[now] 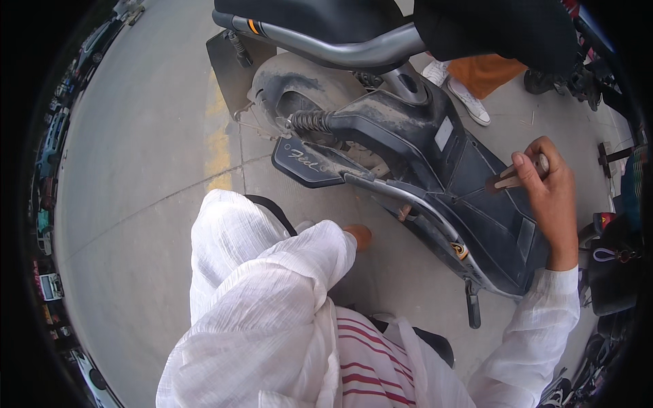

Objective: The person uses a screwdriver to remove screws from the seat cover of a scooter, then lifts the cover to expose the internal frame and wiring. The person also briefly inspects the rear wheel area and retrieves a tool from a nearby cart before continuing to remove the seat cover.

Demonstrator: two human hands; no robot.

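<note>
A dusty dark electric scooter (401,129) stands before me, its rear wheel toward the upper left and its footboard (486,234) toward the right. Over the footboard, my right hand (549,180) is closed round the brownish handle of a screwdriver (507,178). Its thin shaft points left and down at the footboard panel, close to the base of the seat body. Whether the tip touches a screw is too small to tell. Low on the scooter's near side, my left hand (358,236) shows only in part past the white sleeve. Its fingers are hidden.
Above the rear wheel runs a grey grab rail (333,44) under the black seat. A side stand or foot peg (473,306) sticks out near me. Beyond the scooter stands a person in white shoes (469,102). Parked vehicles line the left edge, and more scooters the right.
</note>
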